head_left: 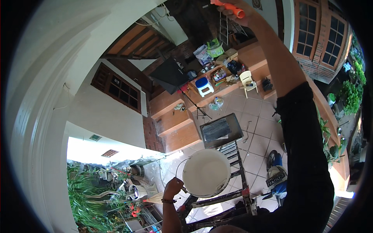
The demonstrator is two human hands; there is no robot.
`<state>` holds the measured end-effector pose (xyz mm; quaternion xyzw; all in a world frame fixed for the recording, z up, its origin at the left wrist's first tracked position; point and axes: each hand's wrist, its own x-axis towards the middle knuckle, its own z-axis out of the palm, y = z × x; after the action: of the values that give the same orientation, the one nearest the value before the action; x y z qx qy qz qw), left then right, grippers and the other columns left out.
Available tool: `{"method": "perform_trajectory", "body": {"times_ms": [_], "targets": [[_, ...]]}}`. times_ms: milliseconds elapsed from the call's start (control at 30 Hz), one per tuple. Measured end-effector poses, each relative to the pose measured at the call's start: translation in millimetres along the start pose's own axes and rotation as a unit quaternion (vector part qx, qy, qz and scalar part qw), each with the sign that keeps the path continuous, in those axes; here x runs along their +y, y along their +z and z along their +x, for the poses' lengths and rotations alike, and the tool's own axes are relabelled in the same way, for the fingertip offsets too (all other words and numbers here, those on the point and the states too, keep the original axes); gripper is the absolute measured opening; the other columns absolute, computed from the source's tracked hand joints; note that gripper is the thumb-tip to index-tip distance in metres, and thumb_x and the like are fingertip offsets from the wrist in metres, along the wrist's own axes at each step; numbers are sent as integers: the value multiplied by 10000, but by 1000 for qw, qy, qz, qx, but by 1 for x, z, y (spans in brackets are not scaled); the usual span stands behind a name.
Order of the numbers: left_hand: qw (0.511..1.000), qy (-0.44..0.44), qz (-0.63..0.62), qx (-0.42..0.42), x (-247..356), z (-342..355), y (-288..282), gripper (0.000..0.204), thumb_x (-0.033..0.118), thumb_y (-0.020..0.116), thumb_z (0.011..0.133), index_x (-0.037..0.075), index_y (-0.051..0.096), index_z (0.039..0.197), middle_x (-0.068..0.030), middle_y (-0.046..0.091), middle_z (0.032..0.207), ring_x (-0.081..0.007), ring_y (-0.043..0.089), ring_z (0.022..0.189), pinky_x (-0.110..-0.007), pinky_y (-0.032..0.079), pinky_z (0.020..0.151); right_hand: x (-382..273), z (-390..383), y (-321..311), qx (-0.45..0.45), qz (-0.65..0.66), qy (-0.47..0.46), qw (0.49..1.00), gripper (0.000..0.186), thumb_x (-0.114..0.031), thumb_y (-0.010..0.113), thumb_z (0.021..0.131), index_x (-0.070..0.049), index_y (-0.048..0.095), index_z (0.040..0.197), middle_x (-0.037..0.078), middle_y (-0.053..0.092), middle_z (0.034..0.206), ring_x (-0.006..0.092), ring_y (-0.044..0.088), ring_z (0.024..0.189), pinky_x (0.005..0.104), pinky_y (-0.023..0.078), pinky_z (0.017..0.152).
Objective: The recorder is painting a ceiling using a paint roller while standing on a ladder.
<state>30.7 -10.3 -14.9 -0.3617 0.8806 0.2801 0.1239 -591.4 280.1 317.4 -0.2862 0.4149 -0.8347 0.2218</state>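
My right hand (pixel 230 10) is raised high at the top edge, its fingers wrapped round a bright orange handle (pixel 240 14). Whatever that handle belongs to lies outside the picture. Lower down, my left hand (pixel 173 188) is closed in a fist at the left side of a white bucket (pixel 206 171), where its thin wire handle comes down. The bucket's inside looks whitish, with marks along the lower rim. It sits at the top of a paint-spattered ladder (pixel 241 171), whose rungs show beyond and below it.
Far below is a tiled floor (pixel 256 136) with a dark board (pixel 220 130), a parked motorcycle (pixel 276 174), a cream chair (pixel 248 81) and a blue-topped stool (pixel 203 86). A white wall (pixel 42 116) rises close on the left. Plants (pixel 93 198) grow at lower left.
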Motion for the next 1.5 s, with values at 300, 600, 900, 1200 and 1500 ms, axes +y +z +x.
{"method": "perform_trajectory", "body": {"times_ms": [300, 600, 900, 1200, 1500], "targets": [[1000, -19, 2, -9, 26, -5, -9, 318, 269, 576, 833, -42, 604, 887, -179, 661, 763, -265, 647, 686, -376, 501, 637, -42, -128, -54, -36, 76, 52, 995, 297, -209, 604, 882, 19, 554, 1065, 83, 577, 758, 144, 569, 524, 239, 472, 422], [999, 18, -5, -28, 23, 13, 0, 283, 234, 593, 839, -43, 601, 896, -143, 654, 708, -186, 626, 588, -328, 490, 551, -93, -347, -20, 121, -418, -186, 881, 470, -240, 565, 940, 24, 467, 1315, 99, 621, 1095, 87, 620, 904, 158, 520, 623], [999, 12, -10, -36, 35, 9, -6, 284, 230, 579, 847, -50, 608, 887, -135, 660, 689, -184, 621, 567, -328, 493, 544, -93, -432, -12, 136, -296, -134, 936, 582, -262, 586, 921, 54, 369, 1357, 161, 584, 1154, 105, 633, 785, 165, 526, 545], [999, -14, -3, -30, 23, 0, -13, 300, 254, 565, 833, -39, 625, 858, -121, 641, 654, -188, 606, 533, -332, 477, 516, -57, -413, -26, 157, -109, -108, 976, 633, -240, 572, 910, 105, 298, 1365, 191, 586, 1014, 98, 588, 529, 153, 485, 378], [999, -11, -20, -46, 35, 1, -15, 313, 270, 535, 817, -34, 606, 796, -129, 612, 610, -187, 594, 508, -337, 457, 487, -57, -331, -4, 21, -43, -58, 997, 485, -238, 493, 951, 70, 391, 1312, 30, 487, 714, 19, 428, 376, 111, 351, 283]]}}
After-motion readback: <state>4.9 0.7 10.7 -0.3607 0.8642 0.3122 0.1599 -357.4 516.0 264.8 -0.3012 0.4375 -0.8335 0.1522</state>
